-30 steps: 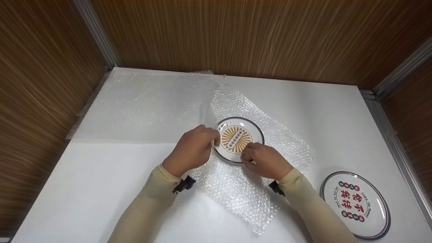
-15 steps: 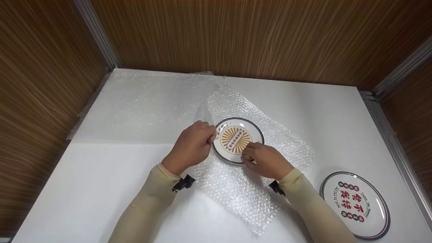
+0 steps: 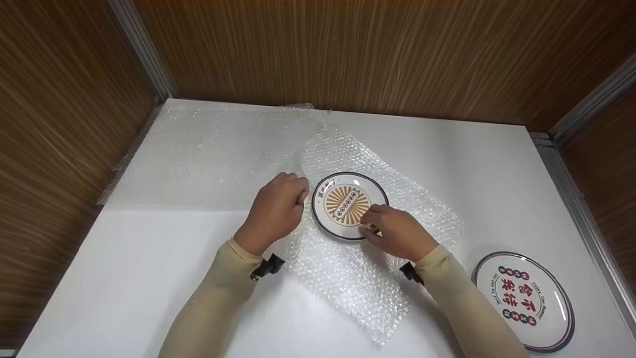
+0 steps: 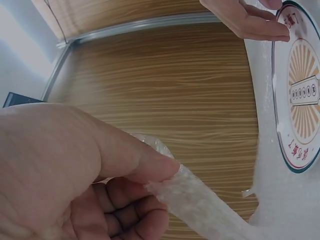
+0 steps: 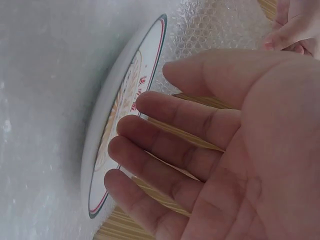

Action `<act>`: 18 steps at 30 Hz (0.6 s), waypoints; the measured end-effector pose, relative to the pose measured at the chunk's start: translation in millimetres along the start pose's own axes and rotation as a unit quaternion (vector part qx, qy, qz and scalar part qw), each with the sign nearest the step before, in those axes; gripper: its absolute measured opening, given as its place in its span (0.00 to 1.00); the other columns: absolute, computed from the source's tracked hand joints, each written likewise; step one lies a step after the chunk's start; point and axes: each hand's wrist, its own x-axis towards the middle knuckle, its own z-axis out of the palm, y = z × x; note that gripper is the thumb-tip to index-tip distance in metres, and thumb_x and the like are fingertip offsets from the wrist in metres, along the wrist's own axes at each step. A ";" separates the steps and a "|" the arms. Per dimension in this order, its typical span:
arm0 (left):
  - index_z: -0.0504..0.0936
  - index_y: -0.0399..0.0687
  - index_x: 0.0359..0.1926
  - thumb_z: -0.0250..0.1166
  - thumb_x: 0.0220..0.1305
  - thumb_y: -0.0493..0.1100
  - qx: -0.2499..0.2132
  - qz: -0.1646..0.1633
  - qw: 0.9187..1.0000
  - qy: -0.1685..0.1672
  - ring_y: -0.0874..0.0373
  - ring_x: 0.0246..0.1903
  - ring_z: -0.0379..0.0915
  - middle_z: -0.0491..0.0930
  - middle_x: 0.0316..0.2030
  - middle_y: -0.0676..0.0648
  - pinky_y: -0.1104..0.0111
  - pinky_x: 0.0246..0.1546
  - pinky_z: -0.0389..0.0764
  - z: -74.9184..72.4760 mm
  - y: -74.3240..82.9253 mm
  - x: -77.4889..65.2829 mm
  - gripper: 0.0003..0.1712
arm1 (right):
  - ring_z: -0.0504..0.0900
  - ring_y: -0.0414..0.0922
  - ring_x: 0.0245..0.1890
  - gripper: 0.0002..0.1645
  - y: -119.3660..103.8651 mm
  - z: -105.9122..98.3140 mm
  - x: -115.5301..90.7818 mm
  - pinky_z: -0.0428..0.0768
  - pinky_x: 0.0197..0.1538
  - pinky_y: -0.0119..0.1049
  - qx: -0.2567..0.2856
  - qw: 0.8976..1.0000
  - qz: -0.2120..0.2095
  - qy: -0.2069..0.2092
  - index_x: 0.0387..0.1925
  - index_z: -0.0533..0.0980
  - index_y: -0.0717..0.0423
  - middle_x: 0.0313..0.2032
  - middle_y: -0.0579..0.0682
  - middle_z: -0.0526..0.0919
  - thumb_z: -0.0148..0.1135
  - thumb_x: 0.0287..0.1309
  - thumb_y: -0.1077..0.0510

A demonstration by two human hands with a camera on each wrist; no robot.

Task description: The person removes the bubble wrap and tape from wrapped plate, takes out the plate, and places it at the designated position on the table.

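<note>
A round plate with a dark rim and an orange sunburst lies on a sheet of bubble wrap. My left hand is just left of the plate. In the left wrist view, its thumb and curled fingers pinch an edge of the bubble wrap, raised in a strip. My right hand is at the plate's lower right, fingers slightly bent and spread. In the right wrist view, those fingertips rest on or just over the plate; contact is hard to tell.
A larger plate with red characters lies at the lower right of the white table. More bubble wrap spreads over the back left, overhanging the left edge. Wood-grain panels stand behind and at both sides.
My left hand has drawn left and slightly back, pulling the bubble wrap edge away from the plate's left rim, which now shows fully. My right hand has shifted slightly right.
</note>
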 end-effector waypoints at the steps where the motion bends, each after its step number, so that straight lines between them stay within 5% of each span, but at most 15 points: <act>1: 0.64 0.47 0.23 0.51 0.50 0.17 -0.002 -0.008 1.000 -0.006 0.55 0.27 0.58 0.60 0.22 0.51 0.66 0.26 0.61 -1.3 0.0 0.1 0.19 | 0.83 0.45 0.35 0.05 0.8 -0.6 -0.2 0.84 0.38 0.43 -0.001 1.000 0.003 0.002 0.38 0.85 0.55 0.38 0.49 0.85 0.71 0.63 0.57; 4: 0.75 0.43 0.36 0.55 0.55 0.23 0.006 -0.040 0.999 -0.026 0.55 0.28 0.65 0.69 0.24 0.50 0.65 0.25 0.67 -5.3 -0.8 1.0 0.13 | 0.83 0.45 0.35 0.07 4.8 -4.0 -0.4 0.83 0.37 0.44 -0.001 1.000 0.024 0.012 0.39 0.85 0.56 0.37 0.48 0.85 0.71 0.63 0.57; 8: 0.75 0.43 0.63 0.58 0.59 0.30 0.028 -0.086 0.995 -0.033 0.54 0.29 0.71 0.78 0.33 0.48 0.62 0.23 0.73 -13.1 -4.0 1.9 0.29 | 0.83 0.46 0.34 0.06 15.2 -9.6 0.3 0.83 0.36 0.47 0.009 0.996 0.081 0.029 0.40 0.85 0.55 0.37 0.48 0.84 0.68 0.64 0.58; 10: 0.78 0.43 0.63 0.58 0.61 0.32 0.035 -0.098 0.994 -0.024 0.53 0.30 0.72 0.79 0.35 0.46 0.61 0.24 0.74 -17.5 -7.1 1.2 0.27 | 0.83 0.47 0.34 0.06 21.2 -11.5 0.0 0.83 0.37 0.49 0.015 0.992 0.115 0.043 0.40 0.84 0.56 0.37 0.49 0.84 0.66 0.64 0.59; 15: 0.85 0.40 0.45 0.64 0.70 0.38 0.043 -0.128 0.991 -0.004 0.52 0.33 0.78 0.79 0.35 0.44 0.61 0.29 0.79 -27.8 -16.9 -0.8 0.08 | 0.83 0.54 0.38 0.08 33.8 -11.3 -1.7 0.82 0.40 0.55 0.019 0.983 0.170 0.061 0.42 0.84 0.59 0.41 0.56 0.84 0.65 0.65 0.60; 18: 0.84 0.38 0.45 0.65 0.71 0.39 0.049 -0.153 0.987 -0.010 0.51 0.33 0.80 0.81 0.36 0.43 0.59 0.30 0.80 -33.0 -24.5 -1.4 0.08 | 0.83 0.60 0.44 0.11 40.2 -8.7 -3.3 0.82 0.44 0.59 0.017 0.979 0.191 0.067 0.46 0.83 0.62 0.46 0.61 0.83 0.65 0.64 0.61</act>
